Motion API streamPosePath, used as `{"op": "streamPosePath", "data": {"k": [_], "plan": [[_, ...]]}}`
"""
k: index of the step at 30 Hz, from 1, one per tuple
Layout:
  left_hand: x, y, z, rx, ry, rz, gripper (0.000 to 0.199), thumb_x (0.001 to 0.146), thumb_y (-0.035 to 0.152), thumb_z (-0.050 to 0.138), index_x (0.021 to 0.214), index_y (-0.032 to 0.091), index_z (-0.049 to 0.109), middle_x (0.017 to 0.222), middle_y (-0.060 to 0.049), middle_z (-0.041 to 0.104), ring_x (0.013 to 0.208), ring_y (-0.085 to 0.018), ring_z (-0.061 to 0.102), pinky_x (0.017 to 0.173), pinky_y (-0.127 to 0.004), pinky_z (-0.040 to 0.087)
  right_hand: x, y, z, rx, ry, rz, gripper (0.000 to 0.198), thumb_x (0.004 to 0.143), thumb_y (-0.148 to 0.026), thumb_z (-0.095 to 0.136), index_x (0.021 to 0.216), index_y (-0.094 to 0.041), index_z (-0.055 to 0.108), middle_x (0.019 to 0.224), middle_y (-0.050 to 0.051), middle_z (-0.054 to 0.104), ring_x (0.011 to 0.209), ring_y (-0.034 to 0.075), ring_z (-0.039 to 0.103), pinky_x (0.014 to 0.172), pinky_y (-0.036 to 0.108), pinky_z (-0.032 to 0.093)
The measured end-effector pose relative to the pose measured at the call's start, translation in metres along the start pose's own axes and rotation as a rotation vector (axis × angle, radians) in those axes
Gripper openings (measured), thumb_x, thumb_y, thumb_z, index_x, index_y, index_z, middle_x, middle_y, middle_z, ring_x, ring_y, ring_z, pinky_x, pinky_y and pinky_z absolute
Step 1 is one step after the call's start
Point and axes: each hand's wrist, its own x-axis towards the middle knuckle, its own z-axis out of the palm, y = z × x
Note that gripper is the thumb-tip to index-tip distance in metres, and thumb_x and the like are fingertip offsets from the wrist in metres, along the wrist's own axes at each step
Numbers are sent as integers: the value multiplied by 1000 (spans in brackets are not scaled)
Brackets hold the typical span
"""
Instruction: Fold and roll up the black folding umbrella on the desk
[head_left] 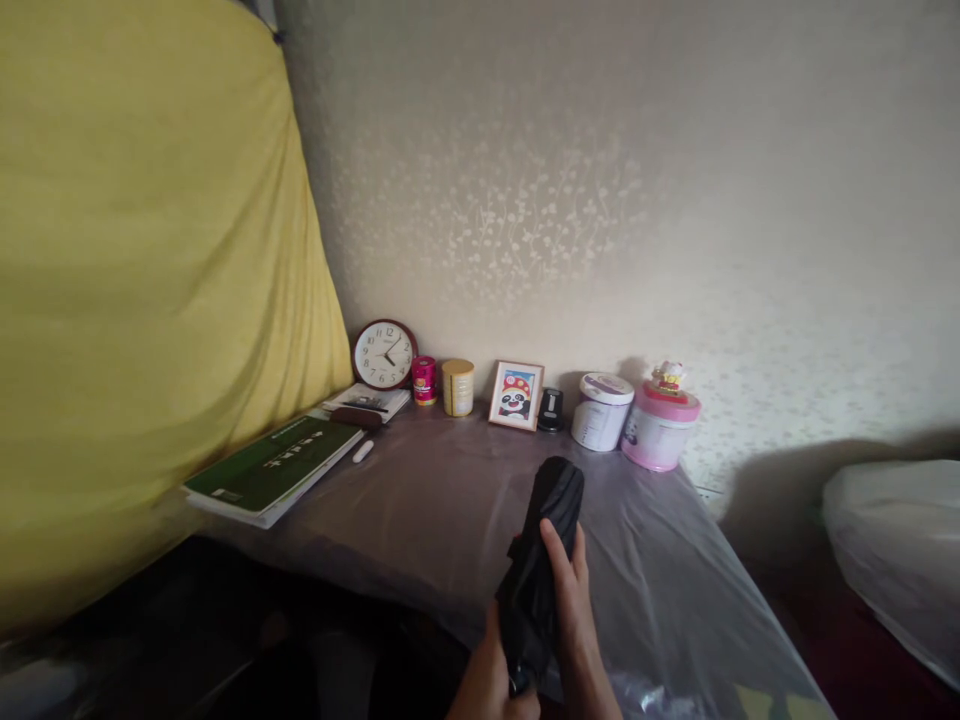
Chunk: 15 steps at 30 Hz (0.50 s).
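A black folded umbrella (pixel 541 560) is held in both hands over the near part of the table. My left hand (pixel 491 670) is closed around its lower end, close to the handle. Higher up, my right hand (pixel 574 590) wraps the right side of the folded cloth, with thumb and fingers against it. The umbrella leans slightly, its top pointing away from me and to the right. Part of the fingers of both hands is hidden behind it.
Along the wall stand a round clock (pixel 385 354), a pink can (pixel 424 381), a yellow-lidded can (pixel 457 388), a panda picture frame (pixel 516 396), a white tub (pixel 601 415) and a pink-lidded tub (pixel 660 428). Left lies a green book (pixel 277 465); a yellow curtain (pixel 150 280) hangs beside it.
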Motion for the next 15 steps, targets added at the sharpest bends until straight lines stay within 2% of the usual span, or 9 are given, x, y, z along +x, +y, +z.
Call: {"op": "streamPosePath", "data": {"k": [3,5,6,8,10,11,12,13,15], "plan": [[1,-9,5,276,49,-125,91,61,4,49,142,16,9,146,-16,24,118,-28,48,94,-32,40,0,1,-2,-52,47,-44,66,68,-49,68,125,-25,44,76,-3,67,67,18,64,61,27,51],[0,-8,3,342,62,-141,91,60,3,48,142,15,9,149,-17,15,120,-29,46,93,-32,40,2,3,-3,-54,74,-37,66,67,-49,69,124,-26,46,76,-4,67,67,18,63,61,27,51],[-1,-5,1,322,62,-98,92,60,3,49,142,14,10,149,-17,16,122,-29,45,95,-32,38,3,3,-3,-38,78,-23,64,67,-49,69,122,-26,47,76,-4,67,67,18,63,61,26,51],[-3,3,-4,165,-6,-36,93,61,5,52,142,16,7,141,-17,34,113,-26,52,93,-32,40,4,4,-4,18,66,14,60,67,-50,68,118,-23,50,73,-4,66,66,18,63,60,26,51],[-3,10,-9,-64,-155,-94,92,67,10,51,142,20,-2,118,-13,57,90,-21,63,81,-34,48,5,4,-5,83,23,61,56,68,-53,66,112,-21,53,68,-2,66,63,18,63,58,28,50],[-3,12,-9,-157,-209,-118,91,69,11,49,141,22,-5,109,-10,61,84,-20,64,77,-34,49,5,4,-5,101,1,82,56,68,-54,65,110,-19,54,67,-2,65,61,19,63,56,28,50],[-2,13,-9,-214,-228,-105,90,69,10,47,141,24,-5,107,-9,62,87,-20,63,78,-34,49,4,4,-5,108,-14,92,56,68,-55,64,109,-19,54,66,-1,65,60,19,63,55,29,50],[-2,11,-8,-223,-202,-50,90,68,7,47,141,25,-4,114,-10,58,99,-21,60,84,-35,47,4,4,-5,103,-19,87,56,68,-55,64,109,-19,54,68,-1,66,60,19,63,55,29,50],[0,5,-3,-95,-85,91,95,62,0,47,142,24,1,137,-12,39,124,-24,41,99,-36,36,2,5,-4,60,7,29,57,67,-54,66,111,-21,54,72,-1,67,62,19,63,58,29,51]]}}
